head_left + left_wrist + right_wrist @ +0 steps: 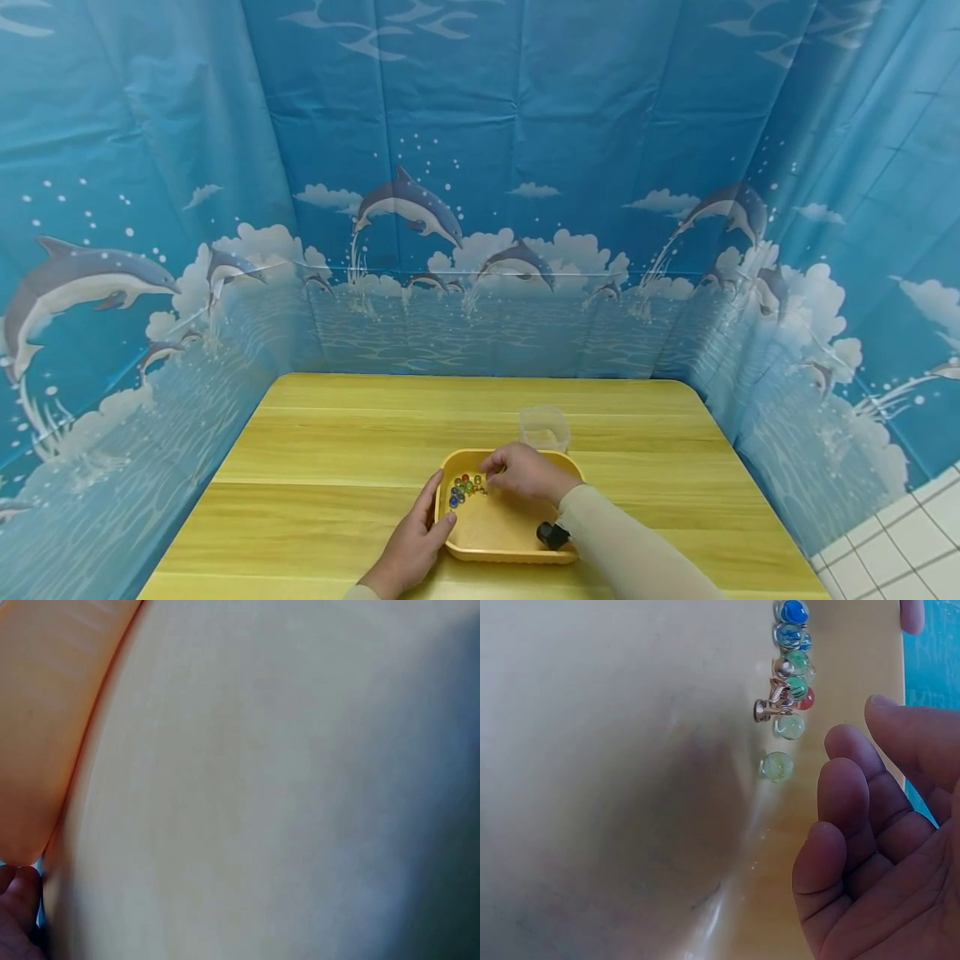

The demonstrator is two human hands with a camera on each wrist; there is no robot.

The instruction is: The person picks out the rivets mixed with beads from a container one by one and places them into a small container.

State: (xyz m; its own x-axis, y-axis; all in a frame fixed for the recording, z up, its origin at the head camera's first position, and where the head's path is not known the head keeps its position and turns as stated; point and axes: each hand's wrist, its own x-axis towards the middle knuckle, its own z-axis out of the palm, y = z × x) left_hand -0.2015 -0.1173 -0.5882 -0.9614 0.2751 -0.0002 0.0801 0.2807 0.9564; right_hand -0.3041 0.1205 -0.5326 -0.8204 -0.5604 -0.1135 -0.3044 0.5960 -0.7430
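From where I stand, the marbles (790, 726) lie bunched in the far left part of the yellow tray (498, 529), blue, green and red ones together, with a few coppery bits (762, 711) tangled among them. One pale green marble sits a little apart, on the side toward the right hand (528, 472). That hand hovers over the tray with its fingers loosely bent and a gap before the thumb; I can see nothing in it. The left hand (411, 546) grips the tray's near left side, thumb over the rim and fingers along the outer wall.

The marbles look like glass: hard, smooth, light enough for two fingers, yet likely to skid or roll off if pinched above the middle. I'd take each one low, thumb and fingertip on opposite sides, starting from the loose one. They should bear a firm squeeze, though a drop onto something hard could chip them. The coppery bits seem lighter and stiff; a slim stem or the edge of a round head would give the best purchase. The tray looks like light, fairly rigid plastic, best steadied by its rim. Just behind it, a clear tub (543, 421) stands on the table (360, 450)
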